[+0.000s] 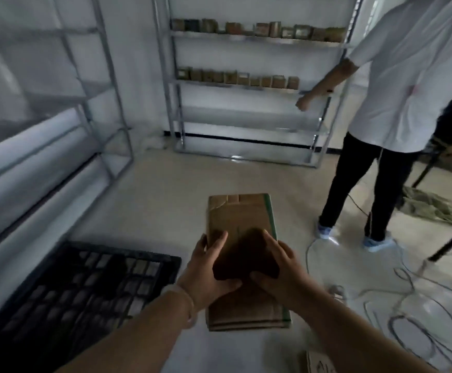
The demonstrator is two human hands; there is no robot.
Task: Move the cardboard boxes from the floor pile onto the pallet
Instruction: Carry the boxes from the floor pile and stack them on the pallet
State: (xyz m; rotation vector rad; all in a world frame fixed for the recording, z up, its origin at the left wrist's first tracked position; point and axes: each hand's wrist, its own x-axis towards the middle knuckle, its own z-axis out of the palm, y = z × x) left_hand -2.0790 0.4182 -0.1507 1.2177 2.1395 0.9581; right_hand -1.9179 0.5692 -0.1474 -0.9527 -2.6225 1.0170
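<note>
Both forearms reach forward; left hand (206, 270) and right hand (281, 267) grip opposite long edges of the flattened cardboard boxes (239, 216) (a thin stack), just right of the black pallet (85, 286).

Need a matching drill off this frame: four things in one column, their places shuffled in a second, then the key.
Things
1. cardboard boxes
2. pallet
3. cables
4. shelf unit

Places
a. against the back wall
b. looped on the floor, right side
c. gripped by the left hand and the right hand
d. on the floor, lower left

Pairs: 1-c; 2-d; 3-b; 4-a
</note>
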